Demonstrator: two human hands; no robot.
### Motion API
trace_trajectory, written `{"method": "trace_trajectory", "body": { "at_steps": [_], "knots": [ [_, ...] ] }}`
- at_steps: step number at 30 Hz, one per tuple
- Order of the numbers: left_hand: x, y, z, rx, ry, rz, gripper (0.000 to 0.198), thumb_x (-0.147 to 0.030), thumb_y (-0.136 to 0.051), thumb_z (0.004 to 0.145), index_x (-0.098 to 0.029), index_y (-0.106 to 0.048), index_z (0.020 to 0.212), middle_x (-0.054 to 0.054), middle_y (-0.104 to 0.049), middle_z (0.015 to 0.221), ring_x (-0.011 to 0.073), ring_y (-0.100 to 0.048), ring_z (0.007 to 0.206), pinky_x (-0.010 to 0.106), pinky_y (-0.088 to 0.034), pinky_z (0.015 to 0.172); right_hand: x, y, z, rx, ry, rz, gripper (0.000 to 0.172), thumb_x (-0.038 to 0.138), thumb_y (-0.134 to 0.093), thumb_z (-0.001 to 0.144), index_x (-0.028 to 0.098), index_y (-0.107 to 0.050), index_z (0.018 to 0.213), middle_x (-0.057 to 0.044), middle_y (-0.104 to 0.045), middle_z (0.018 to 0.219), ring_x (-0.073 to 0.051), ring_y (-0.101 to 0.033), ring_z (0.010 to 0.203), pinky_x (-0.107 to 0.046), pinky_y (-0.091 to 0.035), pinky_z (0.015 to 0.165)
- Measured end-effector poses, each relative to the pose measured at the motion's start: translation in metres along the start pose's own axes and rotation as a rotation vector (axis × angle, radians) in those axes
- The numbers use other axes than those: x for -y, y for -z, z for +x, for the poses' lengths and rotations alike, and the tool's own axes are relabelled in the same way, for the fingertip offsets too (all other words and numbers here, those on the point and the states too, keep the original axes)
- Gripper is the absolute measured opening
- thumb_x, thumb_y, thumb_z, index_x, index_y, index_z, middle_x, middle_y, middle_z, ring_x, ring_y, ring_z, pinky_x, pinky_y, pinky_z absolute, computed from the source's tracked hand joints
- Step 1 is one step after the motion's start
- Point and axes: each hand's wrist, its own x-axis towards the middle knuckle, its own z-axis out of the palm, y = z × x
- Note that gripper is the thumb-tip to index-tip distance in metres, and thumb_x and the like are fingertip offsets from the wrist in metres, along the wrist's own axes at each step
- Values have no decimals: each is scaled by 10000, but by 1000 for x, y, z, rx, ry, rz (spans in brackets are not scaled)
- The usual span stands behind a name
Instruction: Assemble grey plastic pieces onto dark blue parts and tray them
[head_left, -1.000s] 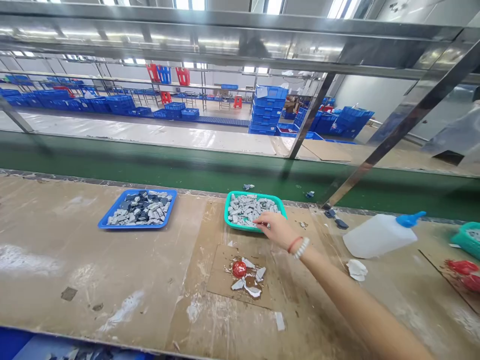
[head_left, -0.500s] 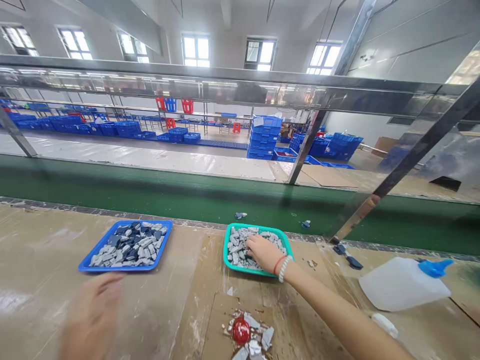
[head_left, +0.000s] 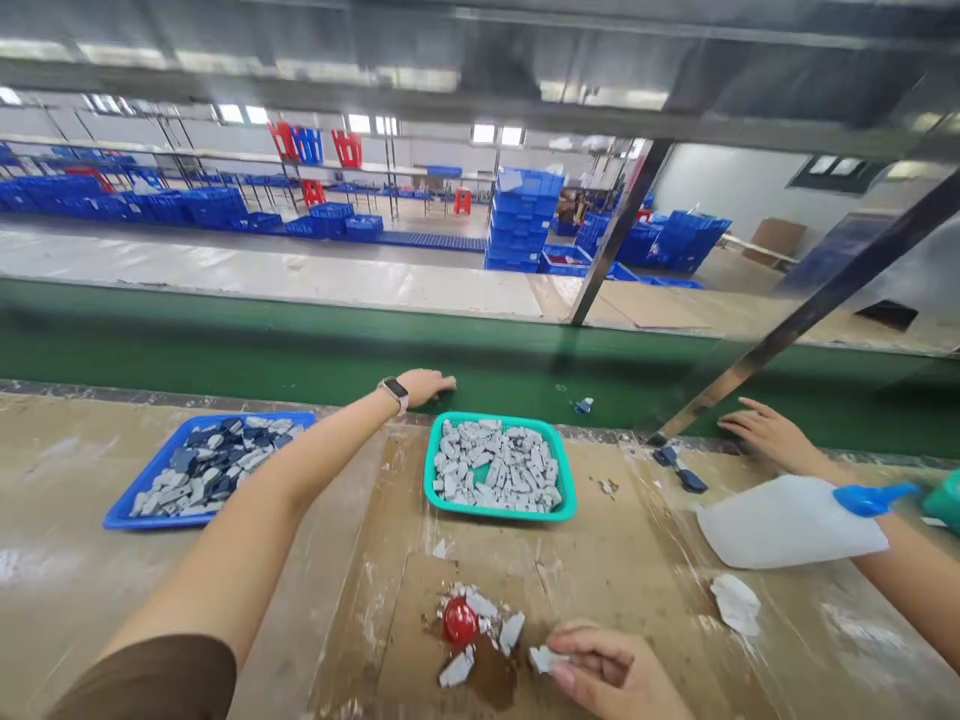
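My left hand [head_left: 426,386], with a watch at the wrist, reaches over the green belt [head_left: 337,365] behind the teal basket [head_left: 566,498]. Its fingers are closed and pointing down; what they hold is hidden. In the lower middle, my right hand [head_left: 619,668] pinches a small whitish chip [head_left: 546,659] between thumb and fingers. Left of it a red dome-shaped object [head_left: 460,621] sits on cardboard among pale flakes [head_left: 512,633] and a dark wet patch. Many light grey pieces [head_left: 487,450] fill the teal basket.
A blue tray [head_left: 124,508] holds grey and dark pieces. At right lie a white bottle with blue nozzle [head_left: 787,525], dark pieces [head_left: 690,481] and a crumpled white scrap [head_left: 736,603]. Another person's hand [head_left: 772,432] reaches to the belt. A slanted metal post [head_left: 739,375] crosses there.
My right hand has left the teal basket and come down beside the red object, taking a chip. My left hand has reached forward to the belt. Another person's arm has appeared at right.
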Motion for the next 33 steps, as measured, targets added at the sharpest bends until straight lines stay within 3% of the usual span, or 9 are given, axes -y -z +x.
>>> {"method": "trace_trajectory", "body": {
  "at_steps": [6, 10, 13, 18, 22, 25, 27, 30, 33],
  "knots": [
    [22, -3, 14, 73, 5, 41, 290, -270, -513, 933, -68, -537, 1139, 101, -578, 1112, 205, -588, 961, 408, -487, 830, 2, -21, -24, -57, -7, 24, 401, 493, -766, 655, 161, -765, 880, -140, -680, 972, -203, -672, 786, -280, -581, 686],
    [40, 16, 16, 39, -19, 74, 256, -277, -588, 870, -95, -572, 1048, 117, -565, 1135, 248, -510, 1097, 463, -389, 962, 1, -24, -33, -124, 193, -192, 212, 372, -676, 790, 205, -759, 890, -112, -691, 937, -209, -664, 839, -313, -580, 718],
    [43, 40, -28, -20, -25, 39, 280, -290, -547, 877, -106, -520, 1086, 128, -560, 1128, 234, -502, 1070, 411, -376, 961, 2, -34, -34, -160, 443, -445, 171, 231, -575, 870, 232, -737, 926, -83, -690, 901, -194, -628, 826, -335, -551, 724],
    [19, 67, -168, -130, 79, -473, 214, -362, -471, 914, -196, -482, 1049, 29, -570, 875, 170, -551, 793, 307, -443, 771, -8, -46, -35, -115, 666, -709, 264, 111, -474, 905, 209, -702, 996, -77, -685, 914, -193, -567, 806, -347, -516, 700],
    [-8, 49, -261, -132, 264, -792, 109, -308, -503, 903, -240, -488, 987, -3, -534, 838, 134, -488, 694, 260, -413, 686, -13, -42, -39, -105, 656, -756, 305, 122, -435, 913, 203, -715, 1004, -88, -700, 920, -213, -552, 797, -374, -497, 689],
    [-28, 20, -295, -88, 382, -889, 108, -325, -527, 889, -243, -488, 949, -20, -494, 771, 130, -437, 692, 238, -372, 658, -7, -38, -38, -127, 521, -489, 189, 245, -572, 869, 208, -745, 937, -82, -712, 880, -205, -588, 785, -365, -507, 703],
    [-45, 1, -301, -12, 432, -922, 167, -361, -543, 876, -242, -497, 985, -18, -476, 775, 134, -431, 705, 239, -360, 660, -1, -37, -37, -136, 328, -218, 199, 357, -676, 791, 199, -759, 880, -69, -710, 784, -177, -602, 680, -318, -512, 616],
    [-70, -19, -295, 104, 425, -925, 258, -409, -532, 879, -243, -501, 1075, 4, -514, 861, 155, -463, 775, 262, -368, 719, 10, -40, -38, -100, 87, 136, 322, 466, -743, 694, 187, -765, 853, -19, -643, 573, -109, -519, 469, -238, -443, 444],
    [-93, -26, -282, 178, 355, -909, 292, -424, -539, 878, -252, -508, 1112, 16, -551, 931, 172, -488, 839, 272, -376, 768, 25, -46, -44, -99, 150, 218, 267, 431, -759, 688, 207, -768, 833, -18, -653, 605, -104, -538, 476, -231, -470, 452]
  ]
}}
